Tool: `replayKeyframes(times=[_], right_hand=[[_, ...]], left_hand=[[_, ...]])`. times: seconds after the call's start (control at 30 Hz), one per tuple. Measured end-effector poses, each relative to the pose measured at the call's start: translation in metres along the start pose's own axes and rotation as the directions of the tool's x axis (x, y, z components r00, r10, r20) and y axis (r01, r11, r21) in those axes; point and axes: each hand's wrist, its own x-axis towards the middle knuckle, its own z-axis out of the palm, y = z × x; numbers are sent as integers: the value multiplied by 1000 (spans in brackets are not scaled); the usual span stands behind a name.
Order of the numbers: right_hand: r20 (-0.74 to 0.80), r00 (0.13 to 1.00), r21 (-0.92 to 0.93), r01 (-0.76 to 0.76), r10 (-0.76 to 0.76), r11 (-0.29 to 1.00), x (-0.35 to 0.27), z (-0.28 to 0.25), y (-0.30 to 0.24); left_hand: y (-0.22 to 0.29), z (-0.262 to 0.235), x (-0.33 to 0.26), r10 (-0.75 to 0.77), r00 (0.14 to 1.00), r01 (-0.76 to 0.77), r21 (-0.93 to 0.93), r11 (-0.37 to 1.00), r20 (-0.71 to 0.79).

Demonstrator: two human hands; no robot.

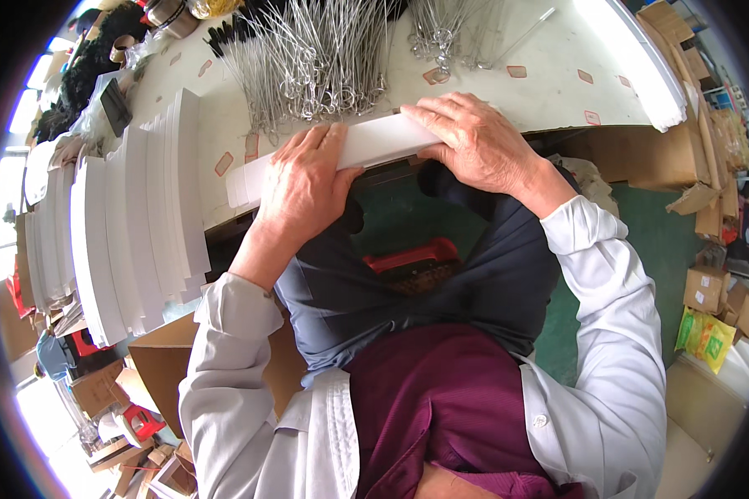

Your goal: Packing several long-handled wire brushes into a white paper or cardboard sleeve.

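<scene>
A long, narrow white carton lies along the near edge of the table, in front of me. My left hand is wrapped over its left part, fingers on top and thumb along the near side. Over the right end my right hand grips it, thumb beneath and fingers across the top. The carton's left tip sticks out past my left hand, where a flap shows. Just beyond the carton lies a big bunch of thin metal wires with looped ends pointing toward me. Some of them have black tips at their far ends.
Stacked white flat cartons stand at the left. A smaller bunch of looped wires lies farther right. More long white cartons line the table's right edge, beside cardboard. A red object is below, between my legs.
</scene>
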Motion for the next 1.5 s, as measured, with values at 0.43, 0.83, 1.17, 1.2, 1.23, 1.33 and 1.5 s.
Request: replayKeyframes(times=[0.43,0.83,1.17,1.2,1.23,1.33,1.5], right_hand=[[-51,997,40,-50,52,998,-4,14,13],[6,1000,-62,-7,7,998,-9,35,-27],[-34,994,-190,-104,100,976,-28,25,0],[-34,994,-193,-106,101,975,-31,23,3],[-42,993,-192,-116,110,974,-33,22,6],[-64,989,-204,-146,136,968,-40,15,18],[-52,992,-159,-122,115,980,-41,1,27]], left_hand=[[9,34,5,-97,983,99,10,995,-155],[15,54,-19,-54,989,70,119,990,-137],[-23,36,-62,-126,989,145,283,948,-82],[-30,31,-66,-137,988,151,294,944,-70],[-33,29,-69,-146,988,157,305,939,-59],[-37,21,-68,-137,990,144,302,942,-43],[-38,16,-73,-118,992,124,363,923,-40]])
